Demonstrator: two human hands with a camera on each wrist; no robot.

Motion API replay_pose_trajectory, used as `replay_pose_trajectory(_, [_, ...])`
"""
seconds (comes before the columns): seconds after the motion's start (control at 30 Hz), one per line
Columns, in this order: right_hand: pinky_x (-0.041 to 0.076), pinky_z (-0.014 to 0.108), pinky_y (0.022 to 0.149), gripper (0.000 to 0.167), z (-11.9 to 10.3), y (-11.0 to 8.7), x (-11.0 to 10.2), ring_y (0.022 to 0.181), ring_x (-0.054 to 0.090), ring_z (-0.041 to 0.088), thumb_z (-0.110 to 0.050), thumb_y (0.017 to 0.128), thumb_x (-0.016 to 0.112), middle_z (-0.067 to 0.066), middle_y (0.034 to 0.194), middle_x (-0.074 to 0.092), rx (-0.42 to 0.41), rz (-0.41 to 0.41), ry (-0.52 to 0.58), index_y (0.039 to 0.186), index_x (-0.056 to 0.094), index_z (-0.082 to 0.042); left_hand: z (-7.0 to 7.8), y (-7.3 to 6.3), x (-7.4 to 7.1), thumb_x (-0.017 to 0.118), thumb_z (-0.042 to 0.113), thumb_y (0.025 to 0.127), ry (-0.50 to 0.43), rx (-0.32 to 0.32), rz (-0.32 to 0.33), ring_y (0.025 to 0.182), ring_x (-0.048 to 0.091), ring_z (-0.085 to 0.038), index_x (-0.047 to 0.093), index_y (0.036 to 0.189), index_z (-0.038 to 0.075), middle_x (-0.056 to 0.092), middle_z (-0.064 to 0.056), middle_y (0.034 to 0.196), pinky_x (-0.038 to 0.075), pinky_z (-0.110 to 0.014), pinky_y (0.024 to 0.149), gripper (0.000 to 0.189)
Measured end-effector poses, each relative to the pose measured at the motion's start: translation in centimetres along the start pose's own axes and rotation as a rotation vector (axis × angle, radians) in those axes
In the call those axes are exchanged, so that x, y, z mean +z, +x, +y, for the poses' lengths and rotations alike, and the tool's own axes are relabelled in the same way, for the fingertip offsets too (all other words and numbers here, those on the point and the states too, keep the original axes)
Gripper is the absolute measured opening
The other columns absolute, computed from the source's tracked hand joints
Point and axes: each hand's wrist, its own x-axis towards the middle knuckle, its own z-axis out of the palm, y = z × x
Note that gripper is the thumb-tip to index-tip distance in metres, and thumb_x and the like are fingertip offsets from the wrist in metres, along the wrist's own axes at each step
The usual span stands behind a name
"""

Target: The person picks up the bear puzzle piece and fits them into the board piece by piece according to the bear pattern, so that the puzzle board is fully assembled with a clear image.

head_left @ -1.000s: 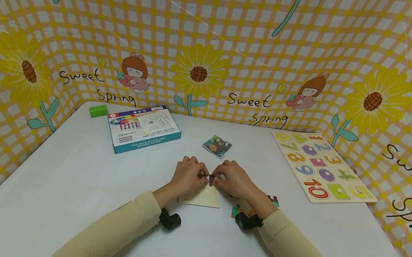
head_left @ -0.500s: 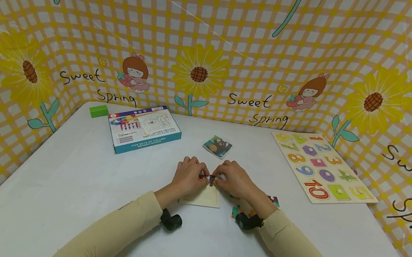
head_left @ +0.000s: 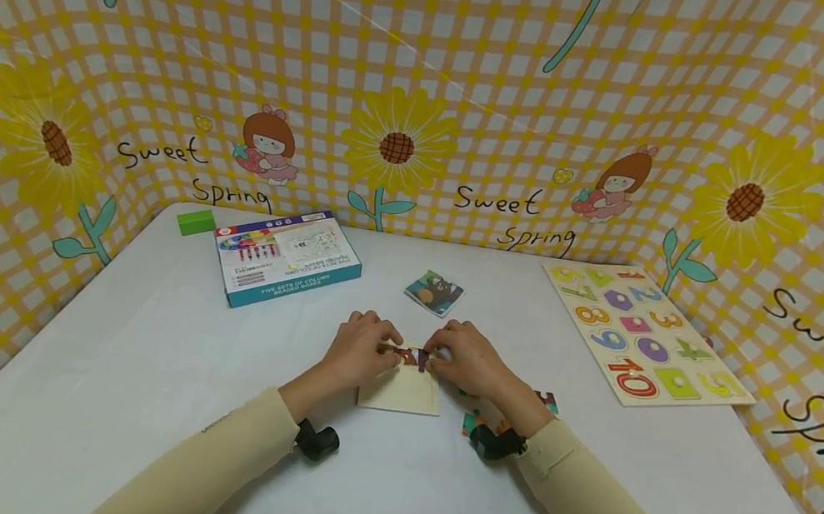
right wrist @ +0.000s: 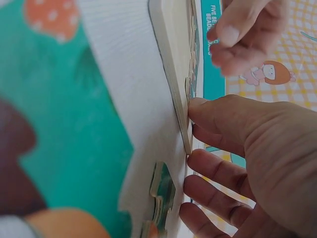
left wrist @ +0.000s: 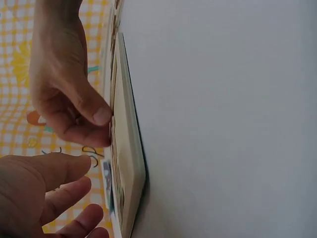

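A pale wooden puzzle tray [head_left: 399,394] lies in front of me, with dark and brown jigsaw pieces [head_left: 407,357] along its far side. My right hand [head_left: 469,359] pinches a dark purplish puzzle piece [head_left: 424,360] at the tray's far right corner, thumb and forefinger together. At the tray's far left is my left hand [head_left: 360,350]. Its fingers [left wrist: 69,198] are loosely spread with nothing between them, apart from the tray in the left wrist view. Loose teal and orange puzzle pieces [head_left: 470,424] lie partly hidden beneath my right forearm.
Beyond the tray lies a bear picture tile [head_left: 435,293]. A boxed bead set [head_left: 291,261] and a green block [head_left: 196,223] are at the back left. A wooden number board [head_left: 645,336] lies on the right. Patterned cloth [head_left: 433,58] encloses the back and sides.
My left hand has let go of the pieces and shifted left, uncovering brown pieces in the far row. The right hand stays in place on its piece.
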Motion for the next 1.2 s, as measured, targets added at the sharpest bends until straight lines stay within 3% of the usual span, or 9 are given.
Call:
replay_pose_trajectory(0.27, [0.043,0.034,0.076,0.017,-0.1,-0.2,-0.1,0.088,0.051,0.019,-0.020,0.082,0.070,0.004,0.098,0.063,-0.001,0.003,0.002,0.097,0.071,-0.014,-1.4,-1.7,-1.6,0.071,0.023,0.080,-0.059,-0.044,-0.018,0.106,0.046,-0.025,0.070,0.102,0.014,0.059,-0.007,0.106,0.037,-0.043,0.091,0.024])
replay_pose_trajectory(0.53, [0.043,0.033,0.075,0.016,0.0,-0.1,0.1,0.088,0.051,0.019,-0.019,0.082,0.070,0.004,0.098,0.064,-0.008,0.016,0.008,0.097,0.071,-0.013,-2.7,-3.0,-1.9,0.072,0.019,0.078,-0.065,-0.024,-0.020,0.108,0.047,-0.026,0.069,0.107,0.012,0.061,-0.005,0.111,0.039,-0.043,0.093,0.029])
replay_pose_trajectory(1.2, [0.042,0.032,0.075,0.017,-0.1,-0.1,0.0,0.088,0.050,0.019,-0.020,0.082,0.070,0.005,0.098,0.063,-0.009,0.007,0.008,0.097,0.071,-0.013,-3.6,-3.6,-1.6,0.077,0.020,0.076,-0.086,0.015,-0.036,0.114,0.044,-0.029,0.069,0.105,0.012,0.062,-0.004,0.119,0.031,-0.049,0.098,0.031])
